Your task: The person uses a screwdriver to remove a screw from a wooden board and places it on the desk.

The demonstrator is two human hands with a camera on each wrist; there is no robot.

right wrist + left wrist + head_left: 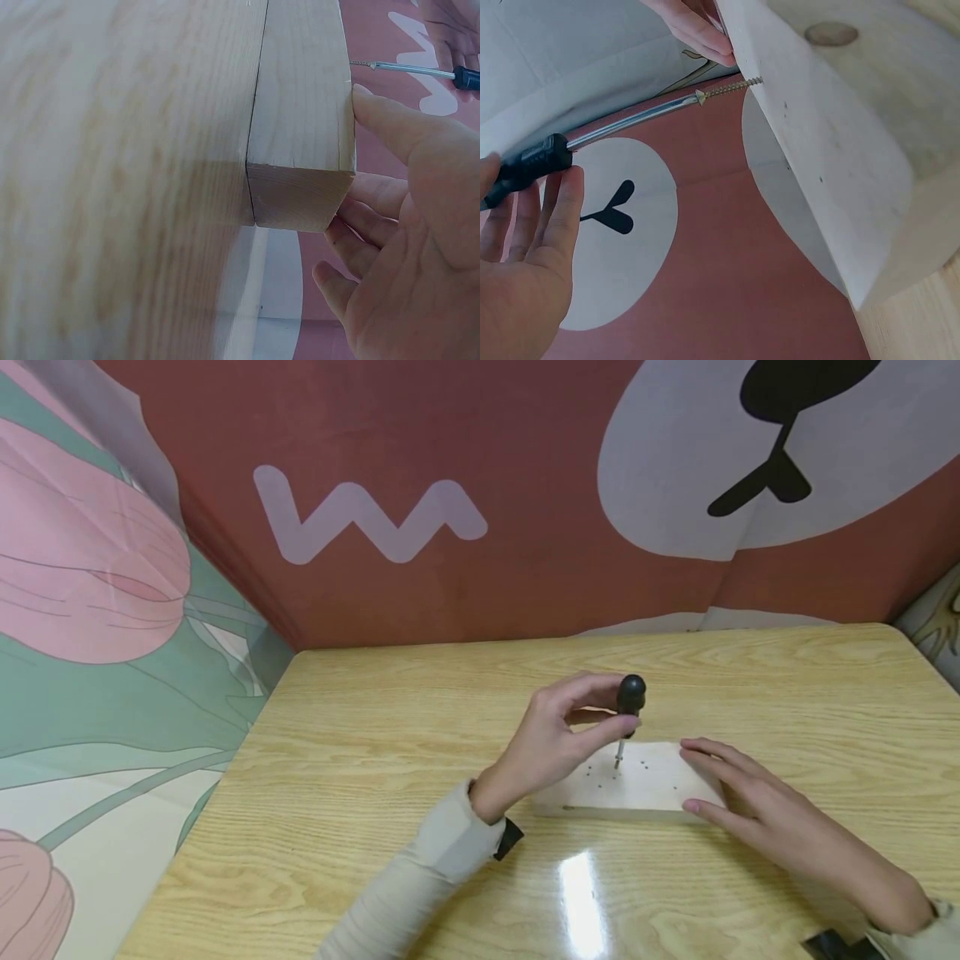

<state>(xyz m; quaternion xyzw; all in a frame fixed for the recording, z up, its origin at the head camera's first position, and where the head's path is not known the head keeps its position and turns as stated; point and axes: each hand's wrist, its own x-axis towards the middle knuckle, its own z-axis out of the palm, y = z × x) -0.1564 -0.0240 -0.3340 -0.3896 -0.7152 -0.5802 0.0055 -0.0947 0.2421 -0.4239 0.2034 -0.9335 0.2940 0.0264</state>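
A pale wooden block (pixel 637 795) lies flat on the table, with several small dark holes in its top. My left hand (pixel 551 739) holds a screwdriver (pixel 632 695) by its black handle, nearly upright above the block. In the left wrist view, the screwdriver's tip meets the head of a brass-coloured screw (pixel 731 88). The screw's point is at the block's face, and most of its thread shows. My right hand (pixel 780 818) grips the block's right end, thumb at the near edge and fingers towards the far edge.
The wood-grain table (pixel 375 760) reaches back to a red printed cloth (pixel 450 593). A flower-printed cloth (pixel 97 693) hangs at the left. Black straps (pixel 510 839) sit at the wrists. Light glares on the table in front of the block.
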